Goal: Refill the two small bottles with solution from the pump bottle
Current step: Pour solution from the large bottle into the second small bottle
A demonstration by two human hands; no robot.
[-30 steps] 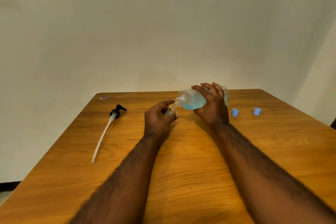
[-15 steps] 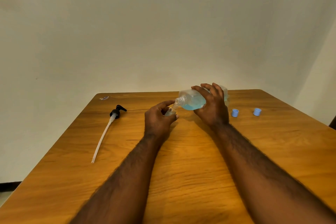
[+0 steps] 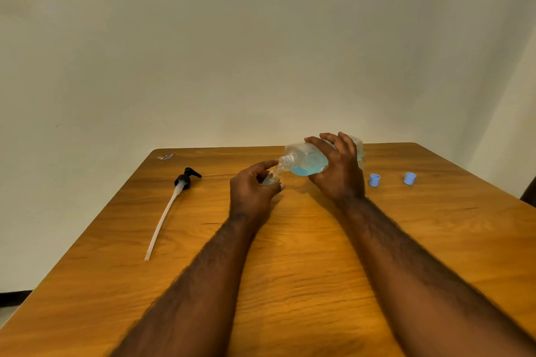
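Two narrow mouths meet here, so a steeper tilt or a slip could, I judge, send solution over the bench (image 3: 116,240). My left hand (image 3: 252,191) is curled round the small bottle (image 3: 272,177) at mid-bench. My right hand (image 3: 339,174) grasps the tilted pump bottle (image 3: 304,162), its neck at that mouth. One blue cap (image 3: 374,180) and a second cap (image 3: 409,178) lie further right.

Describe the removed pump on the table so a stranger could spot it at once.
Start at the wooden table and look at its left side, left of the left hand. The pump lies flat there, black head toward the far edge, long white tube trailing nearer. It is the only long, thin thing; the two blue caps sit far right.
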